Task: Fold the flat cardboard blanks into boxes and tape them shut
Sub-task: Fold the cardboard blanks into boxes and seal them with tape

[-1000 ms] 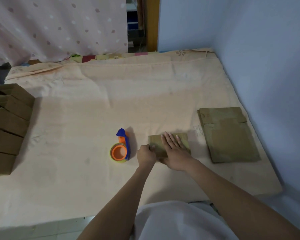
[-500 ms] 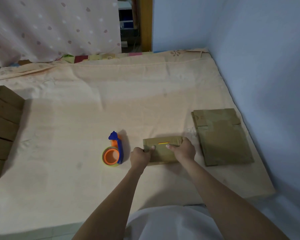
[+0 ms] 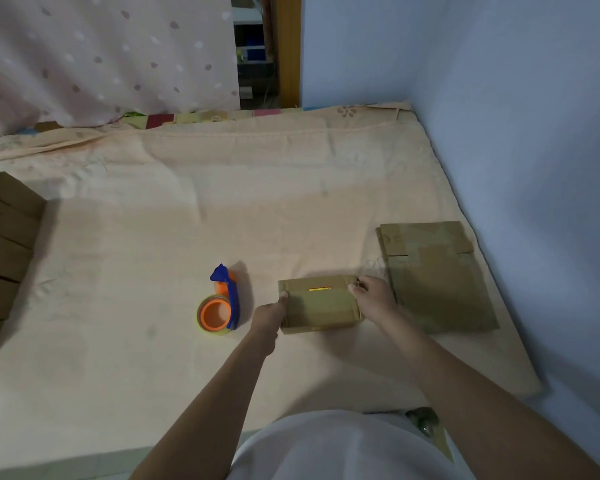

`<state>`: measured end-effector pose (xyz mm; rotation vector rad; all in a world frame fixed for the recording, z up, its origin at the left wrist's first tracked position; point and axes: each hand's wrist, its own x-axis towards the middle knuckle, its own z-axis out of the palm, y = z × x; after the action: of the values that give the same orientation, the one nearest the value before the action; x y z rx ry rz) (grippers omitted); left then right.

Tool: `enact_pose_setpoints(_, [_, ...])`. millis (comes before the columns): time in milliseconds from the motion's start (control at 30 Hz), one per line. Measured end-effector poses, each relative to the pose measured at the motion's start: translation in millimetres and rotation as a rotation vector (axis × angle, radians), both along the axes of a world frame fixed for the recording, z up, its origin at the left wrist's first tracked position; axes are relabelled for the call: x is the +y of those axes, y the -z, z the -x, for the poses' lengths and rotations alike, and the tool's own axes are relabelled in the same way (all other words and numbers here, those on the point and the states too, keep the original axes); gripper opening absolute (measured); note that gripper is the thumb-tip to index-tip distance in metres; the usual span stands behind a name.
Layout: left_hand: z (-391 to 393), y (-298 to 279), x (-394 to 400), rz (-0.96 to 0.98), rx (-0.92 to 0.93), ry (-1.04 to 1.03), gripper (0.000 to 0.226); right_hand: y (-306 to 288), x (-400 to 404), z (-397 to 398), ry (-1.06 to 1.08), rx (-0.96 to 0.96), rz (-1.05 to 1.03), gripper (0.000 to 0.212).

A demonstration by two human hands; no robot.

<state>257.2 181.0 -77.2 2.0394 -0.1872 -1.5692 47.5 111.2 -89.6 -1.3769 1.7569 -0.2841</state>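
1. Step in hand: the folded box point(image 3: 321, 303) looks closed up. The left hand point(image 3: 269, 315) grips its left end with the thumb on top; the right hand point(image 3: 374, 299) pinches its right end with curled fingers.
2. Landmark is the tape dispenser point(image 3: 219, 304). The box lies just right of it, flat on the bed sheet point(image 3: 222, 209).
3. Whether tape is already on the seam I can't tell; only a small yellow mark shows on top.
4. Next move, my read: free the left hand for the dispenser and pin the box with the right.
5. The stack of flat blanks point(image 3: 433, 275) lies further right of the dispenser, touching or almost touching the right hand.
6. Finished boxes point(image 3: 4, 258) are piled far left of the dispenser, at the frame edge.
7. Room: open sheet behind and left of the dispenser. The wall point(image 3: 534, 168) sits close beyond the blanks, so keep moves leftward.
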Motion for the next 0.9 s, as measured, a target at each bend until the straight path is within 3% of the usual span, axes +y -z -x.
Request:
enact_pose_setpoints(67, [9, -9, 9, -0.020, 0.215, -0.178, 0.068, -15, -7, -7, -0.211, 0.174, 0.146, 0.026])
enact_pose_setpoints(100, [16, -11, 12, -0.022, 0.306, -0.265, 0.064, -23, -10, -13, -0.278, 0.182, 0.209, 0.038])
enact_pose_setpoints(167, [30, -13, 18, 0.001, 0.448, -0.452, 0.053, -37, -18, -29, -0.383, 0.125, 0.254, 0.042])
enact_pose_setpoints(267, [48, -18, 21, 0.079, 0.571, -0.570, 0.042, -44, -33, -52, -0.559, 0.139, 0.121, 0.026])
enact_pose_setpoints(367, [57, -17, 23, 0.138, 0.589, -0.575, 0.038, -48, -42, -65, -0.659, 0.237, -0.047, 0.050])
enact_pose_setpoints(533, [60, -25, 24, 0.212, 0.493, -0.529, 0.044, -44, -64, -55, -0.453, 0.164, -0.223, 0.072])
enact_pose_setpoints(700, [40, -29, 1, 0.319, 0.461, -0.435, 0.041, -57, -68, -42, -0.139, -0.232, -0.480, 0.074])
enact_pose_setpoints(900, [7, -34, -42, 0.250, 0.376, -0.192, 0.040, -47, -60, -19, 0.125, -0.476, -0.575, 0.071])
